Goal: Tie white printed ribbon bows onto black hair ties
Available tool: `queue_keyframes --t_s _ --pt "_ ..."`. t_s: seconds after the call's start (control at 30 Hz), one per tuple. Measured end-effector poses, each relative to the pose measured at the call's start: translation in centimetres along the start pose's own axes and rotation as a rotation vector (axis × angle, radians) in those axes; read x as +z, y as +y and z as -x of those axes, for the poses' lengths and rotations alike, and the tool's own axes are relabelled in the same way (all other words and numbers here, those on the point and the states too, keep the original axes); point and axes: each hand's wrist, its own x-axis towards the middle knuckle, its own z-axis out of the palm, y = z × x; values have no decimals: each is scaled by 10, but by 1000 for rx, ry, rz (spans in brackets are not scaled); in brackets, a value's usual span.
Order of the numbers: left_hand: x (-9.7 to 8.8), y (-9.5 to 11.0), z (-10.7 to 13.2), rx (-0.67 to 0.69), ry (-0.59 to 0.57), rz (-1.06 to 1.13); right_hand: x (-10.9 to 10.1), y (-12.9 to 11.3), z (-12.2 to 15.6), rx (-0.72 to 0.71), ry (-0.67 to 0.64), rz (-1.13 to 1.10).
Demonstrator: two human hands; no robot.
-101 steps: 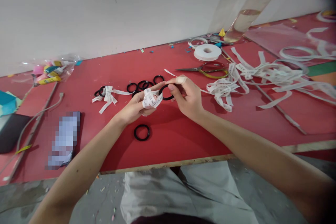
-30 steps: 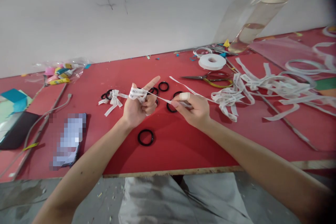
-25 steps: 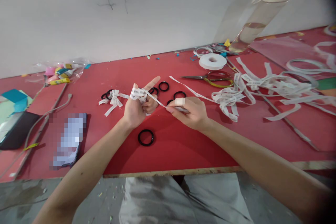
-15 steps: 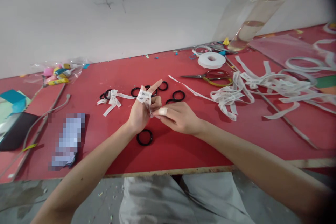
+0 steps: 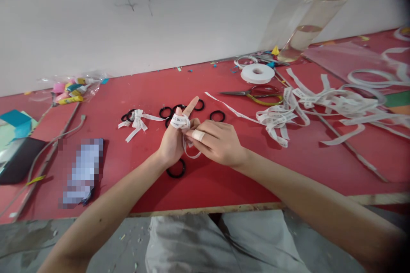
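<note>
My left hand point(image 5: 174, 140) is raised over the red table point(image 5: 134, 170), thumb and forefinger stretched up with a white printed ribbon point(image 5: 180, 122) wound round them. My right hand point(image 5: 216, 141), a plaster on its forefinger, pinches that ribbon right against the left palm; a loop of it hangs below. A black ring point(image 5: 176, 169) lies on the table just under my left wrist. Several more black rings point(image 5: 218, 115) lie behind my hands, and a finished ribbon bow on a ring point(image 5: 137, 120) lies to the left.
Scissors point(image 5: 256, 92) and a white tape roll point(image 5: 257, 73) lie at the back right, beside a tangle of cut ribbon point(image 5: 323, 104). A clear bottle point(image 5: 315, 13) leans on the wall. A phone point(image 5: 81, 170) and a cable point(image 5: 54, 138) lie left.
My right hand, which held the ribbon stretched out to the right a second ago, has come in against my left hand, and the ribbon now hangs in a slack loop.
</note>
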Motion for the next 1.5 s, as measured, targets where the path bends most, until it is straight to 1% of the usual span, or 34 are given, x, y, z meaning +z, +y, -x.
queue_keyframes --t_s 0.13,0.2,0.3,0.5,0.63,0.7,0.8,1.0,1.07,1.23,1.43,1.5 --pt "2 1 0 -20 -23 -13 2 0 -6 -17 112 22" --pt "1 1 0 -35 -17 -28 3 0 -9 -23 143 21" --pt "1 0 -1 -41 -4 -53 4 1 -9 -6 113 22" --pt "-2 0 -2 -48 -30 -89 5 3 -6 54 44 23" --pt "-5 -1 -3 -48 -21 -77 3 3 -6 49 11 21" --pt "-7 -2 -3 -46 -26 -79 3 4 -6 45 10 38" --pt "-9 -4 -4 -47 -40 -88 3 4 -6 83 5 32" --pt "-9 -3 -4 -71 -11 -76 4 6 -4 185 32 -70" --pt "-8 -2 -5 -74 -11 -56 3 7 -4 175 35 -94" --pt "-9 -1 -6 -83 -29 10 2 8 -6 143 -5 -139" --pt "-7 -1 -6 -103 2 -21 5 7 -5 132 38 -153" --pt "-7 -1 -6 -110 5 -23 6 7 -5 154 45 -165"
